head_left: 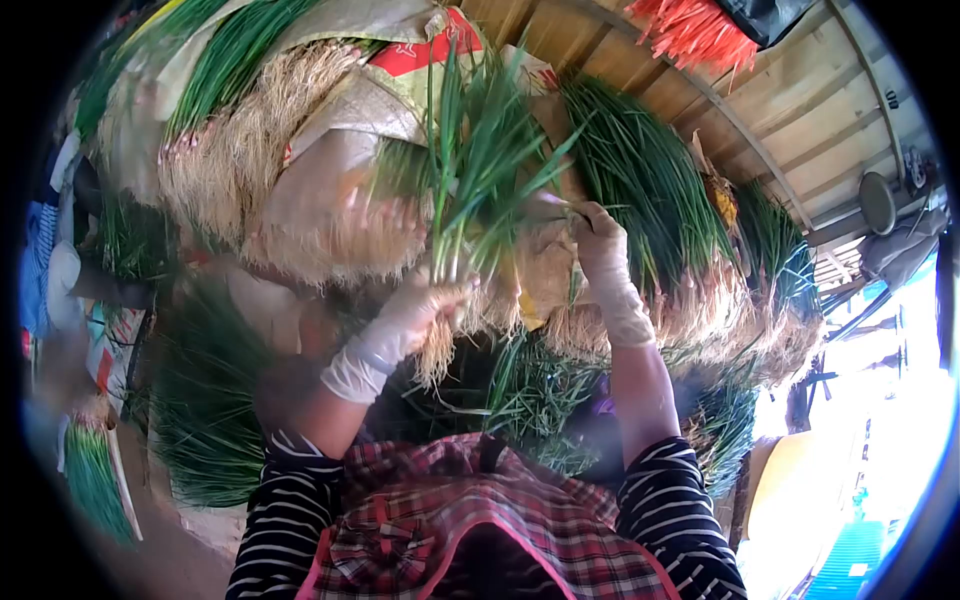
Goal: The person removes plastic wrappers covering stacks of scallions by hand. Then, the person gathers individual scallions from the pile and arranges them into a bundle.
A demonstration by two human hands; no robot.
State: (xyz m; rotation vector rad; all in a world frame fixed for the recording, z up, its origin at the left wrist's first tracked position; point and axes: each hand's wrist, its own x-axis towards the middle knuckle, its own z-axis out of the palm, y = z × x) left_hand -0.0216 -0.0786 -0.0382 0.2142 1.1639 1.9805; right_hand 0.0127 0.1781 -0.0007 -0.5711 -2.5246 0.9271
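My left hand (425, 305), in a pale glove, is closed around a small bunch of spring onions (470, 185). Their green leaves point up and away from me, and the pale roots hang below my fist. To the right of the bunch, my right hand (598, 240), gloved too, has its fingers pinched together near the leaves. Whatever lies between those fingertips is too small and blurred to make out. Loose green leaves (530, 400) lie below both hands, near my plaid apron (450, 500).
Large piles of rooted spring onions (230, 180) lie at the back left, partly under sacking (370, 100). More piles (650, 190) stand at the right. Another heap of greens (205, 400) is at my left. At the far left, another person's blue sleeve (42, 265) shows. Red strands (695, 35) lie at the top.
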